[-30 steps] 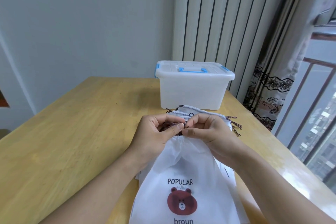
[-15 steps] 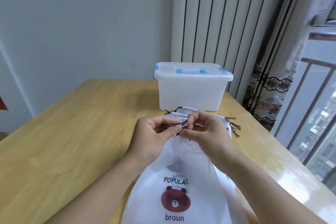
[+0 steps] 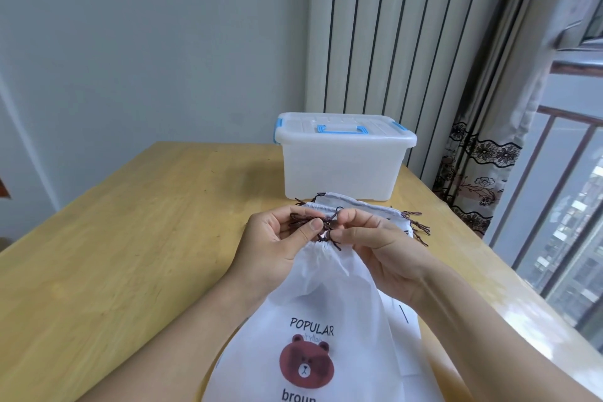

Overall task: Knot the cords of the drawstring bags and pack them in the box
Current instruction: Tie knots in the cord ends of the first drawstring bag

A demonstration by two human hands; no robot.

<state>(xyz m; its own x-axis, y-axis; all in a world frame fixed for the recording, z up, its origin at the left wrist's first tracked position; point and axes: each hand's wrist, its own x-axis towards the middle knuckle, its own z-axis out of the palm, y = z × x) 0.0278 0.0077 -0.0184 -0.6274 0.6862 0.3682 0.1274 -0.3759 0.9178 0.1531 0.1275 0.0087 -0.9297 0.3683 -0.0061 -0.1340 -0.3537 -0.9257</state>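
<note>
Step in hand: knotting the dark brown braided cord (image 3: 313, 222) at the gathered neck of the white non-woven drawstring bag with the brown bear print (image 3: 313, 320). That bag lies on top of the pile, near the table's front edge, neck pointing toward the box.

Left hand (image 3: 277, 245): thumb and forefinger pinch cord strands, other fingers curled behind them. Right hand (image 3: 368, 238): thumb and forefinger pinch the cord just right of the left thumb, remaining fingers curled under. The two hands almost touch over the bag's neck. Cannot tell if the knot is already cinched; the strands are bunched between the fingertips.

Next move, my guess: pull the ends apart to tighten, then move on to the bags underneath. Packing calls for opening the box first.

The translucent white plastic storage box with blue handle and blue clips (image 3: 342, 170) sits just beyond the bags, lid on, clips look closed. Nothing packed that I can see.

Counts: one box. One bag being worked, at least two more white bags (image 3: 365, 209) stacked under it, exact number hidden by overlap. Loose cord ends (image 3: 417, 225) stick out at the right side of the pile, not visibly knotted together. One light wooden table (image 3: 130, 254) holds everything. Two hands, no tools.
</note>
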